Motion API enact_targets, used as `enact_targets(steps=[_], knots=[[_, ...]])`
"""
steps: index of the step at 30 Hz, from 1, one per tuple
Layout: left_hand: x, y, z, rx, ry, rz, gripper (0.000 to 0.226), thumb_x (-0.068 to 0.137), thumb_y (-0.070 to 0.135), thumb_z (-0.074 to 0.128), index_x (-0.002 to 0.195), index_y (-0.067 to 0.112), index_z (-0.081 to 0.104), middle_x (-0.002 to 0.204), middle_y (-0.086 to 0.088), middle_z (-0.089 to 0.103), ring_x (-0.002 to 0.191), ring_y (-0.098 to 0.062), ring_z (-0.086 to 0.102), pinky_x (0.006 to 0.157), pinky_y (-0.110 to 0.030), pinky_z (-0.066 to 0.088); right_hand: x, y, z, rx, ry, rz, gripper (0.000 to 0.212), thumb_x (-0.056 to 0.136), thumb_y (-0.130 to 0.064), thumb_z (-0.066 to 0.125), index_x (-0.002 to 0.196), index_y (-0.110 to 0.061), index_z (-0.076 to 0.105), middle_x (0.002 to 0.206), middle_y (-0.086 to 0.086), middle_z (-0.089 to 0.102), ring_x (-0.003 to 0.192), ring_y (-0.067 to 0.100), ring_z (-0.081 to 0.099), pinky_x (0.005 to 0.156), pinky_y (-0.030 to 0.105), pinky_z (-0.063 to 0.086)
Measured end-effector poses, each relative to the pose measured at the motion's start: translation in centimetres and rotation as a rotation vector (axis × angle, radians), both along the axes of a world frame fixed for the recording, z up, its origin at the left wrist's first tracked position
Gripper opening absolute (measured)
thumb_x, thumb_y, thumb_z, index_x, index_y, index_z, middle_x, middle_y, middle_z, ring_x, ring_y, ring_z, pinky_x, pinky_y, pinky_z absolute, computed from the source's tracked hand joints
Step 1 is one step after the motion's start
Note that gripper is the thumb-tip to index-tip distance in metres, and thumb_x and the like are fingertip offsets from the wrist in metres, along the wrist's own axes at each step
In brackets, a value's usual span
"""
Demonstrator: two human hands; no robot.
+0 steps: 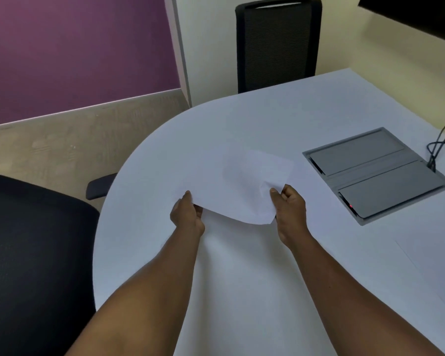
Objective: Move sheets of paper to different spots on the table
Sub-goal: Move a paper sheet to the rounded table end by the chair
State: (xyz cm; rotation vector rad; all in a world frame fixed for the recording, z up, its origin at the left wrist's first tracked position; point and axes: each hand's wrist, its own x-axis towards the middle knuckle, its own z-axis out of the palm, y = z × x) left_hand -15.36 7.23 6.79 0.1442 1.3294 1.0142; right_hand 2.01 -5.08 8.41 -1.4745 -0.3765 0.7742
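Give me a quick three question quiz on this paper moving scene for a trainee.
1. True or false: both hands hold the sheet of paper.
2. Which hand is nearer the grey cable box: A left hand, B right hand?
3. Fill in: another sheet lies flat on the ___ side of the table.

Key: 1 true; 2 B; 3 right.

sheet (244,186) above table (242,124), hatch (378,173) right
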Motion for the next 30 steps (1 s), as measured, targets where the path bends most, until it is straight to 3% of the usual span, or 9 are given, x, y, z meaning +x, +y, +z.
enact_targets(steps=[2, 6, 12, 15, 19, 23, 30], knots=[[-2.3, 0.4, 0.0, 0.002, 0.026, 0.028, 0.016, 0.087, 0.012, 0.074, 0.102, 0.008, 0.069, 0.089, -0.005, 0.067, 0.07, -0.016, 0.065, 0.06, -0.027, 0.056, -1.0, 0.6, -0.5, -0.024, -0.001, 0.057, 0.017, 0.097, -0.011, 0.06, 0.101, -0.022, 0.073, 0.091, -0.01, 0.078, 0.088, 0.013, 0.074, 0.081, 0.033, 0.058], [-7.2, 0.5, -0.6, -0.007, 0.104, 0.062, 0.011, 0.086, 0.01, 0.073, 0.094, 0.01, 0.068, 0.084, -0.004, 0.063, 0.063, -0.015, 0.058, 0.057, -0.023, 0.055, -3.0, 1.8, -2.0, -0.082, 0.008, 0.174, 0.019, 0.098, -0.011, 0.059, 0.102, -0.024, 0.072, 0.096, -0.007, 0.079, 0.091, 0.014, 0.075, 0.084, 0.034, 0.059], [-13.6, -0.5, -1.9, -0.043, 0.234, 0.04, 0.015, 0.082, 0.011, 0.073, 0.074, 0.01, 0.06, 0.072, -0.002, 0.055, 0.051, -0.014, 0.049, 0.051, -0.022, 0.05, -6.4, 3.0, -5.0, -0.184, -0.008, 0.223, 0.017, 0.097, -0.011, 0.059, 0.111, -0.012, 0.069, 0.105, 0.006, 0.076, 0.097, 0.025, 0.073, 0.089, 0.038, 0.057], [-16.1, -1.6, -2.5, -0.044, 0.28, 0.024, 0.018, 0.081, 0.011, 0.073, 0.073, 0.012, 0.056, 0.07, -0.003, 0.055, 0.05, -0.014, 0.049, 0.052, -0.023, 0.05, -8.2, 3.5, -6.1, -0.297, -0.124, 0.2, 0.019, 0.094, -0.015, 0.062, 0.112, -0.012, 0.067, 0.103, 0.005, 0.074, 0.095, 0.025, 0.07, 0.086, 0.037, 0.055], [-18.6, -3.3, -3.4, -0.021, 0.343, -0.002, 0.018, 0.082, 0.006, 0.069, 0.086, 0.018, 0.057, 0.071, -0.002, 0.058, 0.054, -0.014, 0.05, 0.056, -0.024, 0.05, -10.2, 4.3, -6.8, -0.403, -0.303, 0.187, 0.022, 0.093, -0.018, 0.062, 0.113, -0.011, 0.066, 0.104, 0.003, 0.07, 0.096, 0.022, 0.065, 0.08, 0.028, 0.045], [-20.3, -4.2, -4.1, -0.03, 0.442, -0.019, 0.02, 0.083, 0.004, 0.06, 0.068, 0.013, 0.051, 0.065, -0.004, 0.055, 0.052, -0.015, 0.049, 0.048, -0.024, 0.043, -11.7, 5.4, -7.1, -0.42, -0.434, 0.233, 0.023, 0.094, -0.015, 0.061, 0.115, -0.005, 0.066, 0.109, 0.01, 0.071, 0.103, 0.027, 0.064, 0.084, 0.026, 0.043], [-23.3, -4.9, -6.0, -0.026, 0.837, -0.278, 0.026, 0.079, 0.009, 0.056, 0.06, 0.015, 0.04, 0.06, -0.006, 0.041, 0.054, -0.019, 0.036, 0.053, -0.027, 0.03, -13.6, 5.6, -8.1, -0.447, -0.539, 0.267, 0.022, 0.094, -0.012, 0.061, 0.112, 0.0, 0.065, 0.108, 0.015, 0.072, 0.104, 0.031, 0.065, 0.082, 0.026, 0.041]])
